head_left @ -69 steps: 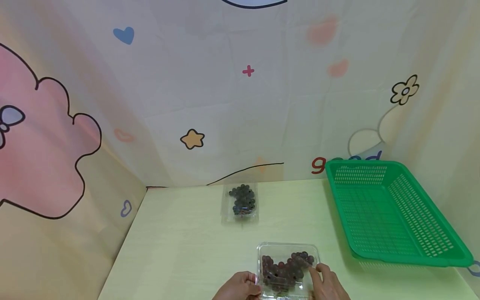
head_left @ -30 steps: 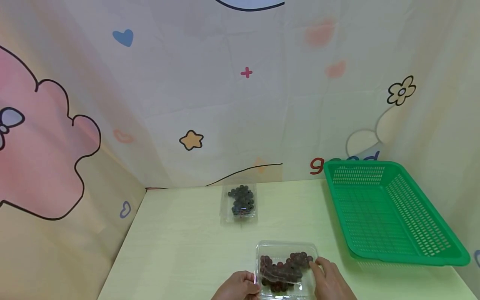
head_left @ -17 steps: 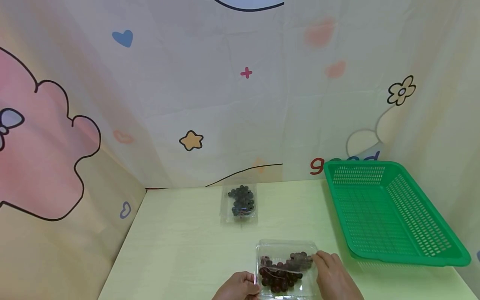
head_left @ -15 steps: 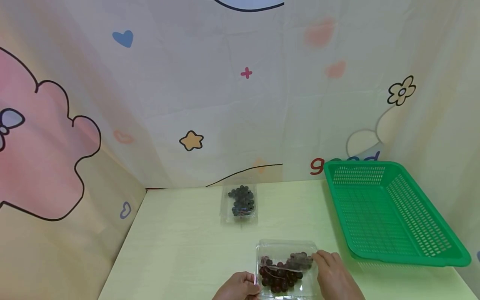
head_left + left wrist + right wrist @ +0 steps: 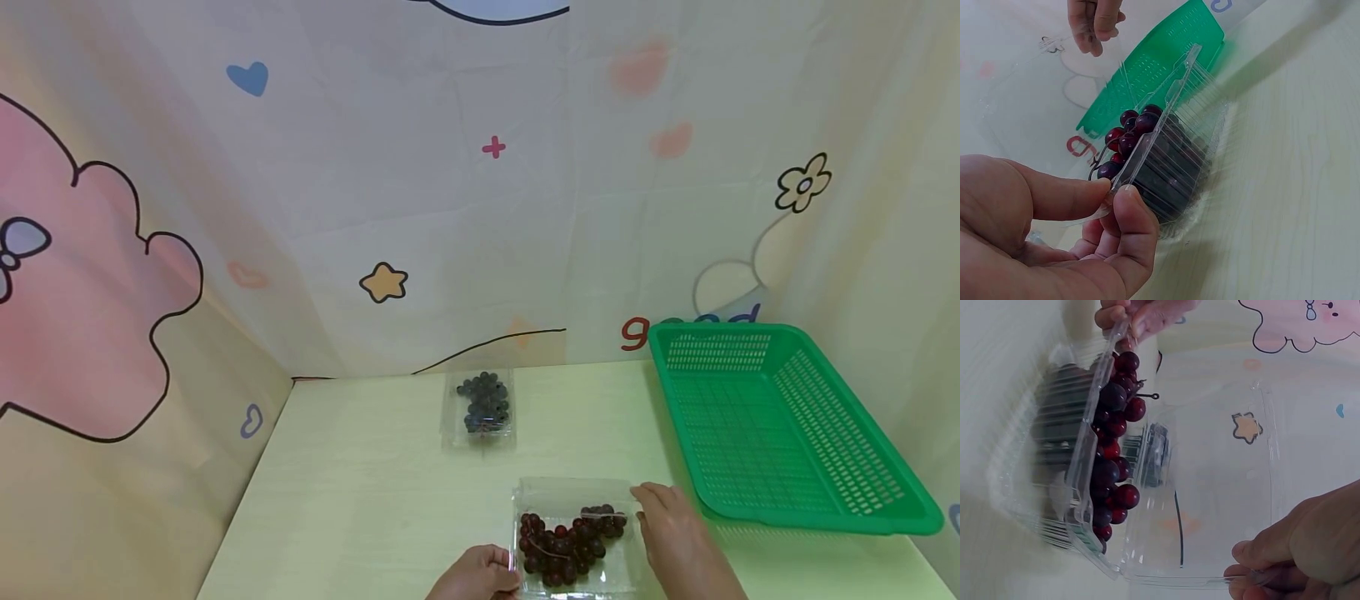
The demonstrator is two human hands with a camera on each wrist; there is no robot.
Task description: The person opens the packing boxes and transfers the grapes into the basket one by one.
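Note:
A clear plastic clamshell box [image 5: 1175, 140] stands near the table's front, with a bunch of dark red grapes [image 5: 561, 550] in its base. Its see-through lid [image 5: 1222, 462] is swung up, tilted away from the base. At the left front corner, my left hand [image 5: 476, 573] pinches the base's rim between thumb and forefinger. My right hand [image 5: 686, 537] pinches the lid's edge on the right side, as the right wrist view shows with thumb and fingers [image 5: 1254, 550] at the lid's corner. The grapes lie uncovered, a thin stem [image 5: 1147, 395] sticking out.
Farther back on the pale table [image 5: 360, 483] sits another clear box [image 5: 456, 425] with dark grapes [image 5: 486, 402]. A green plastic basket [image 5: 678, 433] stands at the right. A printed curtain [image 5: 420, 183] hangs behind and along both sides.
The lid has swung up from over the grapes, its edge rising and moving back. My right hand has moved slightly right and away with it. The left hand stays at the base's rim.

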